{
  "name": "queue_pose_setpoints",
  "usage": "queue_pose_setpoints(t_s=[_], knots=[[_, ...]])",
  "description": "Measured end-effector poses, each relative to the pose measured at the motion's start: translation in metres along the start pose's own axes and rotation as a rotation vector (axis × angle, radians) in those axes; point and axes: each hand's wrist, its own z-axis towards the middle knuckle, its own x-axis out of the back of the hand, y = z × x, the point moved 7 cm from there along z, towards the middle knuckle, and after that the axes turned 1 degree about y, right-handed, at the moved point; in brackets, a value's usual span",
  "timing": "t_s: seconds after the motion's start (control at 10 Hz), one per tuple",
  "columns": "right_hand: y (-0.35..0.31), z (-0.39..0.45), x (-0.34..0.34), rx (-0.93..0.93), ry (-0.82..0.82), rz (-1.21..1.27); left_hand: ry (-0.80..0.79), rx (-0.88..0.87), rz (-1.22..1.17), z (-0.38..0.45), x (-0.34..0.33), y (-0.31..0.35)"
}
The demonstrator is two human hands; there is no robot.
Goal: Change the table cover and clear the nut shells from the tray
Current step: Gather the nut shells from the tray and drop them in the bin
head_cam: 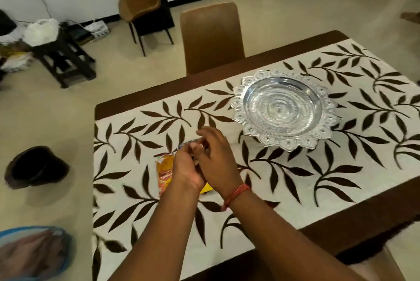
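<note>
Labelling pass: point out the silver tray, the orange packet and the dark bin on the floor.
silver tray [247, 90]: head view, far-left scalloped rim.
orange packet [164, 173]: head view, printed face left of the hands.
dark bin [37, 168]: head view, its dark opening, on the floor.

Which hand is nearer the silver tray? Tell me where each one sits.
Right. The right hand holds the top of the orange packet on the side toward the silver tray, still apart from its rim. The left hand grips the packet on the far side, farther from the tray.
</note>
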Motion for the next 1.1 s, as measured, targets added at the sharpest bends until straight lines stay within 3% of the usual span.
queue_pose_setpoints(t_s=[0.1,0.2,0.4,0.6,0.7,0.8,0.9,1.0,1.1], knots=[[-0.002,-0.023,-0.059,-0.360,-0.005,0.508,0.054,-0.079,-0.094,-0.028,0.035,0.032],[-0.037,-0.056,-0.125,-0.514,-0.057,0.809,0.103,-0.200,-0.237,-0.069,0.087,0.072],[-0.133,-0.161,-0.256,-0.591,-0.285,0.950,0.125,-0.424,-0.417,-0.170,0.228,0.151],[-0.222,-0.313,-0.422,-0.764,-0.440,1.128,0.201,-0.576,-0.565,-0.278,0.423,0.230],[-0.265,-0.376,-0.483,-0.736,-0.591,1.011,0.257,-0.644,-0.629,-0.326,0.503,0.260],[-0.293,-0.407,-0.519,-0.458,-0.735,0.632,0.305,-0.691,-0.548,-0.377,0.548,0.280],[-0.307,-0.431,-0.558,-0.416,-0.843,0.571,0.333,-0.741,-0.534,-0.393,0.583,0.300],[-0.317,-0.441,-0.598,-0.494,-0.854,0.656,0.391,-0.805,-0.527,-0.399,0.617,0.323],[-0.317,-0.446,-0.637,-0.723,-0.820,0.852,0.364,-0.809,-0.519,-0.399,0.626,0.346]])
